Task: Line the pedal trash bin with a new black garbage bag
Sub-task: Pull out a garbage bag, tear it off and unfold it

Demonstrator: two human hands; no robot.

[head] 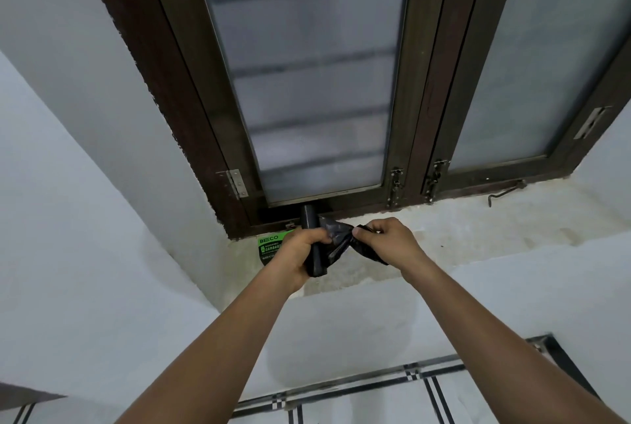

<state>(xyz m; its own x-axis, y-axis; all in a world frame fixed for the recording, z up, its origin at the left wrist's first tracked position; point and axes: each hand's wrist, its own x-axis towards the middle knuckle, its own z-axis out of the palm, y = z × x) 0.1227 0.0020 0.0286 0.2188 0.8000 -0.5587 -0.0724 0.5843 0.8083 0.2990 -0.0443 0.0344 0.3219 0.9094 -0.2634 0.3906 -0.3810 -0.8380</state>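
Up at the window ledge (478, 235), two bare hands work one roll of black garbage bags (312, 232). At about nine o'clock of the pair, the left hand (300, 253) has its fingers wrapped tight around the roll, which stands roughly upright with its top poking out toward twelve o'clock, close to the dark window frame (191, 116). At three o'clock, the right hand (386, 239) pinches the loose end of one black garbage bag (341, 241) between thumb and curled fingers; the film stretches crumpled between both hands and a flap hangs below the right palm. One green package label (269, 247) lies on the ledge just beside the left hand, at its ten o'clock, partly hidden by it. Two frosted window panes sit above, each with a latch near its lower corner; one metal hook lies on the ledge far toward two o'clock.
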